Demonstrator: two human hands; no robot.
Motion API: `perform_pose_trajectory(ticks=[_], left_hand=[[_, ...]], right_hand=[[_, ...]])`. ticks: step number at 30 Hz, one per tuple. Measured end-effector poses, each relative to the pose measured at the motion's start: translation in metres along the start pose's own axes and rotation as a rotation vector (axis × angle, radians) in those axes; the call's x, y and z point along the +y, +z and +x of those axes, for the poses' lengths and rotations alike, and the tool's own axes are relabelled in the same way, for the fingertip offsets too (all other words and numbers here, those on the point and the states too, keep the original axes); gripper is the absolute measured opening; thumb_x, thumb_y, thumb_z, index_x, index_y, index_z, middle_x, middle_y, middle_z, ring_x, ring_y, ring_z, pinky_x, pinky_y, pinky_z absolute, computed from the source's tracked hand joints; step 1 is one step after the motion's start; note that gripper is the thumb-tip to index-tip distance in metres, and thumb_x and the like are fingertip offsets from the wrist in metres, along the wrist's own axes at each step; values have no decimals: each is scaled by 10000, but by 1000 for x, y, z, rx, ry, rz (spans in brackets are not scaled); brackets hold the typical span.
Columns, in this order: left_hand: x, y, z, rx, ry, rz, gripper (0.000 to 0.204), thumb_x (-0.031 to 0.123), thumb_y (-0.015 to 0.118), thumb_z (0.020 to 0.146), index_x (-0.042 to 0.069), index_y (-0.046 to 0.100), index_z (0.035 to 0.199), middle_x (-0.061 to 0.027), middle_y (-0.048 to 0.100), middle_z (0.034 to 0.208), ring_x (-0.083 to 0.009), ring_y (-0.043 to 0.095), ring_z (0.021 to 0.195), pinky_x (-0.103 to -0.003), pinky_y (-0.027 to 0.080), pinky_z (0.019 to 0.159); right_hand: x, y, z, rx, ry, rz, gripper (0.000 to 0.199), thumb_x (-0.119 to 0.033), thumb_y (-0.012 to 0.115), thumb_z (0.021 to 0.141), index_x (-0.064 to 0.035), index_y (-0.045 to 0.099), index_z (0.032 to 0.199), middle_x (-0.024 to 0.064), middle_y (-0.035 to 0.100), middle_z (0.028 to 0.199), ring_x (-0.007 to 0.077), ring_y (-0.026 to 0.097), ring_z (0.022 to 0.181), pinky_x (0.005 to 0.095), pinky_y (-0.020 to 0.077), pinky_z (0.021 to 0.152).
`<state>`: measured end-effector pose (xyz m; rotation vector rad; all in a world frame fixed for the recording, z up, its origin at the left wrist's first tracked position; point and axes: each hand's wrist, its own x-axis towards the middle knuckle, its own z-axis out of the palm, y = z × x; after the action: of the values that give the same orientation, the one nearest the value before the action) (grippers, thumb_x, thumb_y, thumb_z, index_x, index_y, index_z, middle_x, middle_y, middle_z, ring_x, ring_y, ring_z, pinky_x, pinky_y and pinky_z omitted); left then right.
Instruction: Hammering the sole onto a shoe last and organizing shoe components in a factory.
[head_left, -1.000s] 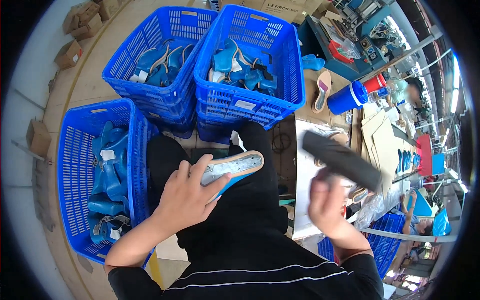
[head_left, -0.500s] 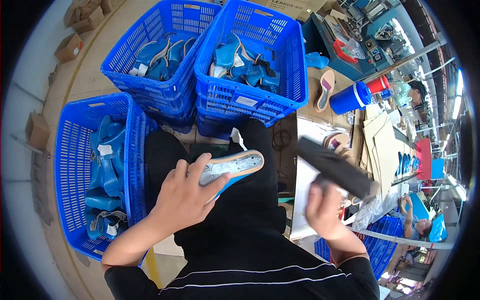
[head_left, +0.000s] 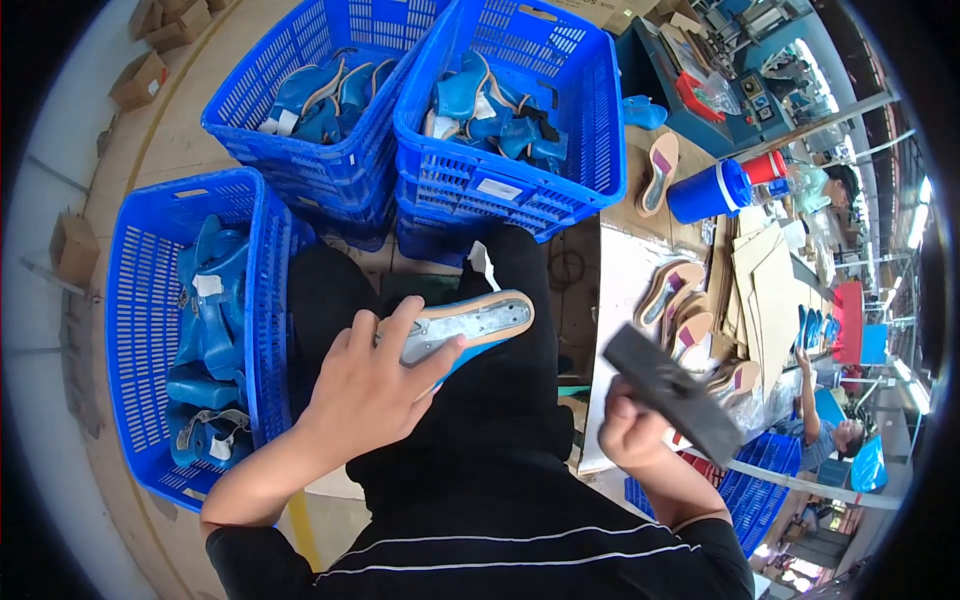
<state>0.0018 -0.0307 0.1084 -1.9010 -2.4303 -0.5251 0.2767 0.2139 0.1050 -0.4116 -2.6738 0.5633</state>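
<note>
1 L grip point(head_left: 370, 390), palm-down on shoe point(head_left: 490, 319), R grip point(head_left: 633, 435) clenching hammer point(head_left: 668, 390)

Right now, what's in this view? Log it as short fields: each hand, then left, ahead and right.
Left hand: holding a blue shoe form, grey underside up, over the lap
Right hand: gripping a dark hammer, apart from the form
Left: blue crate with more blue forms
Ahead: stacked blue crates
Right: worktable bearing tan soles
</note>
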Motion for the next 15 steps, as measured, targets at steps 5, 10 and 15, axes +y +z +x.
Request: perform_pose_trajectory(ticks=[5, 10, 15], left_hand=[[1, -1, 0, -23, -17, 3, 589, 269, 831, 849, 264, 662, 1413, -190, 496, 1430, -329, 544, 999, -374, 534, 749], [0, 2, 1, -16, 1, -4, 593, 280, 828, 868, 259, 650, 1433, -194, 499, 1420, -336, 548, 1005, -369, 550, 724], [-4, 3, -1, -28, -17, -10, 603, 283, 840, 854, 255, 652, 1426, -187, 503, 1395, -333, 555, 1005, -359, 570, 710]], right_hand=[[-17, 13, 24, -317, 210, 24, 326, -180, 713, 1020, 40, 520, 1161, 239, 672, 714, 447, 713, 635, 484, 550, 528], [-28, -32, 40, 119, -186, -158, 359, -135, 569, 1068, 35, 538, 1382, 114, 647, 862, 214, 617, 678, 339, 523, 657], [-41, -57, 64, 173, -108, 562, 296, -337, 511, 1143, -96, 478, 1310, 46, 473, 842, 99, 400, 549, 236, 272, 486]])
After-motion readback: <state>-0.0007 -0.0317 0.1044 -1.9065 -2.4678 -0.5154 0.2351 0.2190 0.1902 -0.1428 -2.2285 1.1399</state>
